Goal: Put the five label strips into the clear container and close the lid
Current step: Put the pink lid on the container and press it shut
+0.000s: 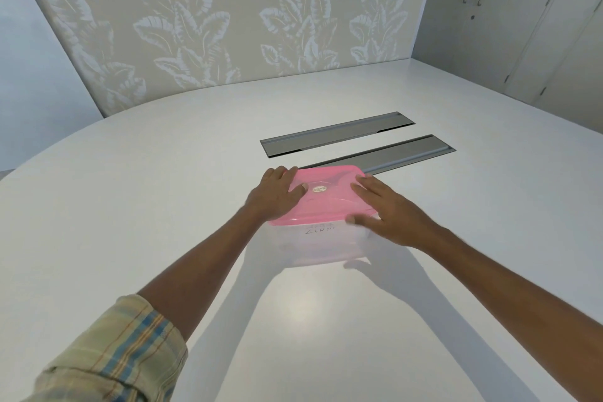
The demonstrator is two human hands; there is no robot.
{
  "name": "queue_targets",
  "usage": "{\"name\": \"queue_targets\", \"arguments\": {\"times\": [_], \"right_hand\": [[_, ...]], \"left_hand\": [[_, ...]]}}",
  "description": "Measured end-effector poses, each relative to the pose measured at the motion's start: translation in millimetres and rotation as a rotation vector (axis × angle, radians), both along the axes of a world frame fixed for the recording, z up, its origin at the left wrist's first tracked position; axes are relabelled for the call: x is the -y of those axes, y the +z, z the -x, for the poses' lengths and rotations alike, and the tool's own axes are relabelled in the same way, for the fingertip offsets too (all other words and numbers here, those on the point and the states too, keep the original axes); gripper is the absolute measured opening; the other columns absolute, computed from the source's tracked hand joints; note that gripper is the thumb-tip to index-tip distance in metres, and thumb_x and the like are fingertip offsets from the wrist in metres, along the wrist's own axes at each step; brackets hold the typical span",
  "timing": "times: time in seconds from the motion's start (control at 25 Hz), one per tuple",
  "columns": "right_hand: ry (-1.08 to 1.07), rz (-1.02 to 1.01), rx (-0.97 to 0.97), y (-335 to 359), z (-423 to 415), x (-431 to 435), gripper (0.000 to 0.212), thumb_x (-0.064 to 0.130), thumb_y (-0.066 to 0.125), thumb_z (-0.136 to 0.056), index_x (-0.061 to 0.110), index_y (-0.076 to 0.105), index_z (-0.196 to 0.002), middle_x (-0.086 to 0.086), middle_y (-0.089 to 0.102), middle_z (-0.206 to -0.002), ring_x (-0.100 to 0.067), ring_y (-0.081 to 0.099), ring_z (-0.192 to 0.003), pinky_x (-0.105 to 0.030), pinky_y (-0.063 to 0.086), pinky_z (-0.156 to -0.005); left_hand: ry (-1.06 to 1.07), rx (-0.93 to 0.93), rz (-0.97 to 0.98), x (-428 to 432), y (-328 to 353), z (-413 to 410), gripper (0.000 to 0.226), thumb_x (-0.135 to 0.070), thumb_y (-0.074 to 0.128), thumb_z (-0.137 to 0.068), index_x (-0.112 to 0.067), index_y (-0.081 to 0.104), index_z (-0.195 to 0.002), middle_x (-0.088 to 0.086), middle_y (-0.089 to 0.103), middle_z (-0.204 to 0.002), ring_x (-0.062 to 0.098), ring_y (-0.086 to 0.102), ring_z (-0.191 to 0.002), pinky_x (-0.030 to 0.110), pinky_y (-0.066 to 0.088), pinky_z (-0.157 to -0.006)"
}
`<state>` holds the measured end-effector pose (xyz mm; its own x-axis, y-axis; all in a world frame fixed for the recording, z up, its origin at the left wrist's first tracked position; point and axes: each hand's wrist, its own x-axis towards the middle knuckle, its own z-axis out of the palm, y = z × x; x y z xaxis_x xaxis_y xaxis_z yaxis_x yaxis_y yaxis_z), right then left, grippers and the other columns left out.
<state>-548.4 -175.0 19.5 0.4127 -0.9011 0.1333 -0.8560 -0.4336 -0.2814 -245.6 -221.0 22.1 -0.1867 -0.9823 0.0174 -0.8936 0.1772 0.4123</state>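
Both hands lie on the pink lid [329,202], which sits on top of the clear container [319,246] on the white counter [163,206]. The left hand [277,192] rests flat on the left side of the lid, with its fingers straight and close together and its thumb pointing toward the middle of the lid. The right hand [388,209] rests on the right side, fingers spread and straight, and its thumb reaches along the front edge of the lid, where it looks blurred. Neither hand curls around anything. Between the two hands a small oval sticker [320,189] is on the lid. Below the right thumb, some dark writing [321,229] shows faintly through the front wall of the container, too blurred to read; I cannot tell if the label strips are inside. I also cannot tell if the lid is fully snapped down. Just beyond the fingertips, two long grey hatches [336,134] are set into the counter. A checked sleeve [114,352] is rolled up on the left arm. Far behind the hands stands a wall with a leaf pattern [212,16].
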Motion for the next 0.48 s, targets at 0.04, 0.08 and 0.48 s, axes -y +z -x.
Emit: {"name": "queue_targets", "arguments": {"times": [0.04,0.08,0.48], "right_hand": [[0.07,0.077,-0.119,-1,7,-1,0.1,0.087,0.042,-0.089,0.024,0.026,-0.165,0.011,0.012,-0.174,-0.003,0.006,-0.16,-0.03,0.024,-0.125],[0.127,0.172,-0.201,-3,12,-2,0.1,0.082,0.046,-0.09,0.019,0.025,-0.165,0.005,0.015,-0.174,-0.008,0.01,-0.161,-0.032,0.028,-0.126],[0.214,0.713,-0.237,-27,18,-7,0.058,0.035,0.067,-0.1,-0.006,0.06,-0.14,-0.024,0.059,-0.147,-0.035,0.057,-0.138,-0.043,0.056,-0.104]], "left_hand": [[0.005,0.005,-0.019,1,2,0,0.071,-0.06,0.036,-0.105,-0.022,0.028,-0.164,-0.001,0.038,-0.16,0.025,0.023,-0.153,0.053,0.033,-0.12],[0.013,0.011,-0.035,2,3,0,0.071,-0.061,0.036,-0.105,-0.024,0.027,-0.164,-0.001,0.038,-0.16,0.025,0.023,-0.154,0.054,0.033,-0.12],[0.028,0.031,-0.047,2,4,3,0.071,-0.063,0.031,-0.105,-0.027,0.022,-0.166,0.0,0.03,-0.166,0.026,0.016,-0.156,0.055,0.032,-0.12]]}}
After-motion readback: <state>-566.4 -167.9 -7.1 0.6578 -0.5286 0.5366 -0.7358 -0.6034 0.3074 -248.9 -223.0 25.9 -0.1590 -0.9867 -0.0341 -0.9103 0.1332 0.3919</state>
